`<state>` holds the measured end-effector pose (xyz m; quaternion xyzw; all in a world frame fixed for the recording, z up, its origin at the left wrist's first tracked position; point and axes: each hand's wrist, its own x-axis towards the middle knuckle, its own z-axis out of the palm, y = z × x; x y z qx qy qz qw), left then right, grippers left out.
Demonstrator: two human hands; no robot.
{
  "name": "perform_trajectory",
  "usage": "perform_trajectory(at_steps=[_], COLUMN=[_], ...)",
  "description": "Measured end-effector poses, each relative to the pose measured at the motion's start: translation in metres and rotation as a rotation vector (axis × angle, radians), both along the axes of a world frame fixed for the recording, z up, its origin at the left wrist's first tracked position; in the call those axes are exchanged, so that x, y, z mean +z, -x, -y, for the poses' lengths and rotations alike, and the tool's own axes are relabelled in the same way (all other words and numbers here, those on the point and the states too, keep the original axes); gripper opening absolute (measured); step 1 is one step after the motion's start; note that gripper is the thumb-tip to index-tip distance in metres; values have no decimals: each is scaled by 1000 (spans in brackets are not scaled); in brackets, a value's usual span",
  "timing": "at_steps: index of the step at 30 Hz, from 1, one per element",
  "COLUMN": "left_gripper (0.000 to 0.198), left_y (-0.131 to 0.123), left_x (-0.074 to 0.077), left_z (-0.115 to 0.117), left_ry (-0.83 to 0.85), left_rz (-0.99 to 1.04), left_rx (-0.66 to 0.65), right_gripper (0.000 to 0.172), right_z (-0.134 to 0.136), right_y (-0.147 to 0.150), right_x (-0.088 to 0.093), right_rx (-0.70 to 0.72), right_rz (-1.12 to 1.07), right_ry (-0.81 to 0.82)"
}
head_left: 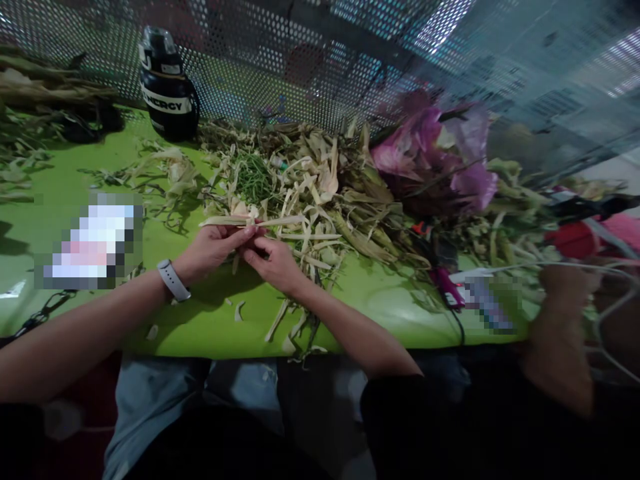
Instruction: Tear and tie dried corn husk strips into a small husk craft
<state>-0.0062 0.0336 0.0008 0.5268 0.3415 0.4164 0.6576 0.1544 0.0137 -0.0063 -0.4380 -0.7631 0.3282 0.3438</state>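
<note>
My left hand (216,248), with a white watch on its wrist, is closed in a pinch around pale leaf strips (289,221). The strips stick out to both sides and meet in a small knot-like crossing above the fingertips. Close against it, my right hand (273,265) has its thumb and fingers pinched at the same strips. Its fingertips are partly hidden, so the exact grip is hard to see. Just beyond the hands lie a bundle of thin green strands (253,177) and many loose pale strips (327,237) on the green table (210,327).
A black bottle (170,110) stands at the back left by a perforated metal screen (240,67). Dried leaves (373,223) and a pink plastic bag (420,147) are heaped at the back right. A blurred-out phone (93,243) lies left; another person's arm (563,340) is at right.
</note>
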Motion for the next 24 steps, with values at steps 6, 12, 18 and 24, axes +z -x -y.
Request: perform_trajectory(at_steps=[6, 12, 18, 24], left_gripper=[37, 39, 28, 30], left_y=[3, 7, 9, 2], left_x=[0, 5, 14, 4], left_z=[-2, -6, -2, 4], left_ry=[-29, 6, -240, -450], left_rz=[40, 21, -300, -409], left_rx=[17, 48, -100, -382], right_gripper=[29, 29, 21, 23], right_z=[-3, -1, 9, -5], right_y=[-9, -10, -13, -16], right_x=[7, 7, 18, 15], right_rx=[209, 162, -192, -32], right_rz=[-32, 51, 91, 63], right_ry=[159, 90, -552, -447])
